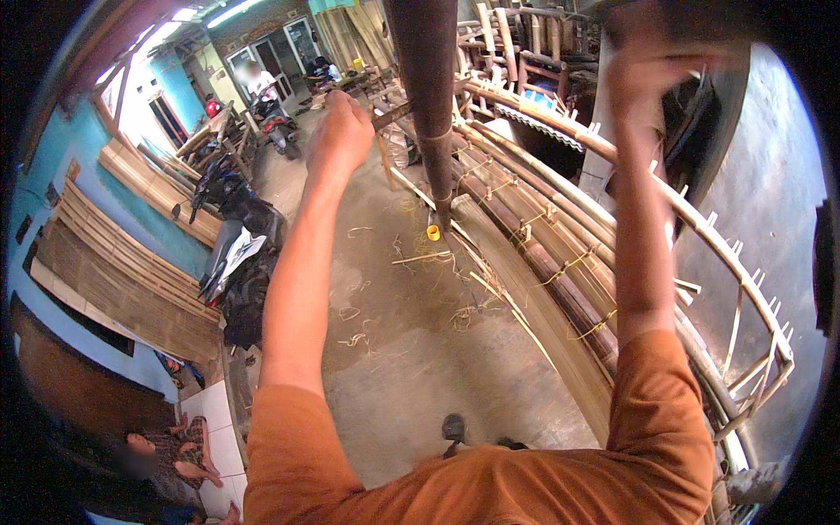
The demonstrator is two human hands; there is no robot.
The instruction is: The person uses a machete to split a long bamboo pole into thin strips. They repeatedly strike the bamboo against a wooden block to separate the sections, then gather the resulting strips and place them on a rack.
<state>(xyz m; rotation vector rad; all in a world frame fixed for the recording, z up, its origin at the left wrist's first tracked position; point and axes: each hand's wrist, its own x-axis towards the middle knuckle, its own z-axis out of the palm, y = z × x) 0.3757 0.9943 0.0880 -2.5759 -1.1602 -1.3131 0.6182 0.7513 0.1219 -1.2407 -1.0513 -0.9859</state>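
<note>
My left hand point(341, 133) is raised in front of me and closed, left of a thick dark bamboo pole point(429, 96). What it grips, if anything, I cannot make out. A flat brown piece point(392, 115) shows between that hand and the pole; whether the hand holds it is unclear. At the upper right my right hand point(643, 74) is lifted high and smeared by motion, so its fingers cannot be read. The pole comes down from the top edge and narrows toward the floor. Near its lower end is a small yellow ring-shaped thing point(433, 233).
Bamboo poles tied with yellow cord point(542, 249) lie along the right, beside a curved bamboo frame point(744, 271). Strips and shavings point(354, 337) litter the concrete floor. Left stand a motorcycle point(236, 254) and slatted bamboo panels point(131, 254). A person point(188, 451) sits lower left; others are far back.
</note>
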